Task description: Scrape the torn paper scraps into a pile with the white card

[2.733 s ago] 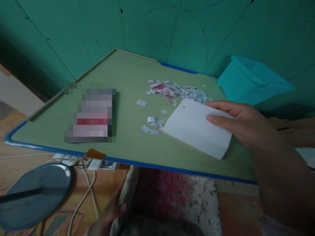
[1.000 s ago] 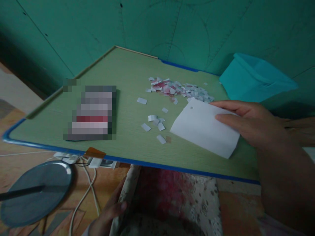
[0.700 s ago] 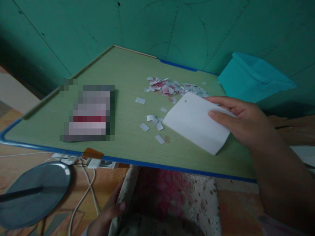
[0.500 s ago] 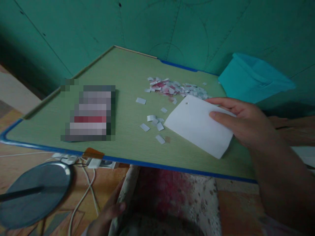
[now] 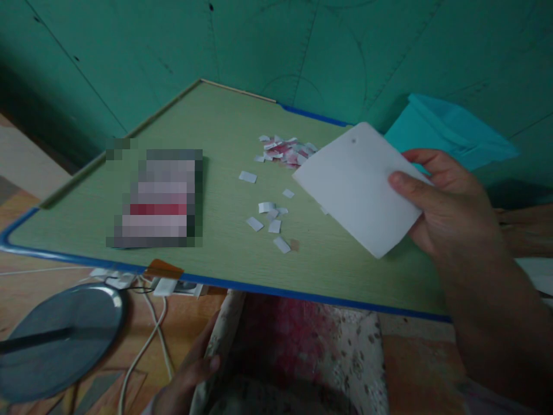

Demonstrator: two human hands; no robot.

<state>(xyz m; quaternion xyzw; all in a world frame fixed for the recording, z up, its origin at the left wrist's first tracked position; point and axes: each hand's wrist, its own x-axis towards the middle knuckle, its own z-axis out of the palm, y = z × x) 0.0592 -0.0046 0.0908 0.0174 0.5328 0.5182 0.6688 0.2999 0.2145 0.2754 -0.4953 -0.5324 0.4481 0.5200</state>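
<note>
My right hand (image 5: 449,202) is closed on a white sheet of stiff paper (image 5: 354,184), thumb on top and fingers beneath. The sheet has a small hole near its far corner and is held above the table, hiding part of a heap of pink and white paper scraps (image 5: 285,151). Several loose white scraps (image 5: 268,207) lie left of the sheet. Below the table edge, my left hand (image 5: 190,374) grips the side of a pale, speckled, pink-stained piece (image 5: 363,346); whether it is cloth or a lined container, I cannot tell.
The light green table (image 5: 224,253) has a blue edge. On its left lies a pixelated dark rectangular object (image 5: 159,199). A turquoise bag or bin (image 5: 458,129) stands at the back right against a green wall. A round dark base (image 5: 64,340) and white cables (image 5: 151,328) are lower left.
My right hand has lifted the white sheet up and to the right, covering more of the heap's right side. One small scrap has shifted slightly. My left hand stays put.
</note>
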